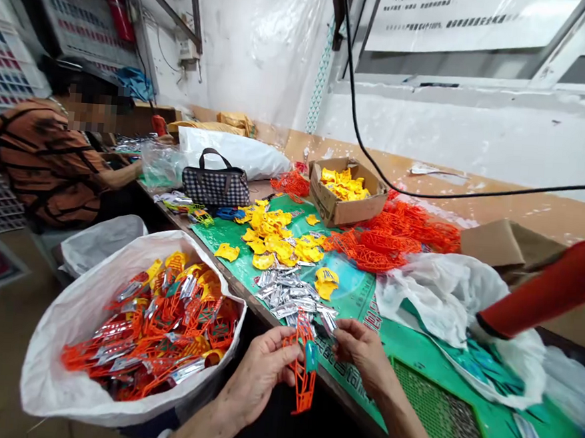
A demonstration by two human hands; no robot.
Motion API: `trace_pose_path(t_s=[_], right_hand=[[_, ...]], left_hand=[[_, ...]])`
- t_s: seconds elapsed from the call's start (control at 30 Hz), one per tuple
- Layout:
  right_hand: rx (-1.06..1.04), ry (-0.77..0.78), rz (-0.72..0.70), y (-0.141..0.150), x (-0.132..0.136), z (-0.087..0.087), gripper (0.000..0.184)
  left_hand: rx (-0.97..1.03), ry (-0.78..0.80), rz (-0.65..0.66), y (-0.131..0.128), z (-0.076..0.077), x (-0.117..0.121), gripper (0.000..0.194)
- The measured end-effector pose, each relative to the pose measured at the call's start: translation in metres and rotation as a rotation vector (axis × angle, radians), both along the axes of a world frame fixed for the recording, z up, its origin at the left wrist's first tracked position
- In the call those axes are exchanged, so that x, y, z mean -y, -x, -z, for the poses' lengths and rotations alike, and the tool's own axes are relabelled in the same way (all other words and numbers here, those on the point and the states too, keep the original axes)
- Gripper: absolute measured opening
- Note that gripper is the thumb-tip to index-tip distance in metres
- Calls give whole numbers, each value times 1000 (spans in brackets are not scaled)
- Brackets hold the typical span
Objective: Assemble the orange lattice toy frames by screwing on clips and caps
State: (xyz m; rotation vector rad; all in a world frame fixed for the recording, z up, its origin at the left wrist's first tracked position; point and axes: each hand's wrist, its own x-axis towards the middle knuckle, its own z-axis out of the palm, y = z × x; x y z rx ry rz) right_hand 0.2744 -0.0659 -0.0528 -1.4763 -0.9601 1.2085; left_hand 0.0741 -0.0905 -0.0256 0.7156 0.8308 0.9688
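Observation:
My left hand [262,364] is closed around an orange plastic lattice frame [303,394], which it holds upright over the table's front edge. A small green piece [311,356] sits at the middle of that frame. Just to the right, the fingers of my right hand [366,354] pinch a flat silvery part [329,322]. Behind both hands lies a heap of silvery parts [284,293], and past it a pile of curved yellow plastic parts [271,239]. A pair of yellow pieces [326,283] rests beside the silvery heap.
Left of me stands a white sack [44,368] full of orange, yellow and silver assemblies. A cardboard box [350,210] holds yellow parts, near orange frames [386,242]. At right are a green tray [423,395], a white bag [432,289] and a red arm [548,290]. A person [51,162] sits left.

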Motion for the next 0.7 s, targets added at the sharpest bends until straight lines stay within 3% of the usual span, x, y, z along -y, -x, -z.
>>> trace_pose_path(t_s=[0.2,0.37,0.53,0.7], right_hand=[[482,4,-48,-7,-9,11,14],[894,-74,-30,-7,-20,-5,14],[1034,-219,-189,25,-81,-24,22],[1037,-272,-314,60,-145,-18,21]], left_hand=[[18,-18,-34,20,8,-7,32],[37,22,-55,26,14,-13,34],[82,81,-25,24,19,-15,35],[36,98,-8,25,22,-13,39]])
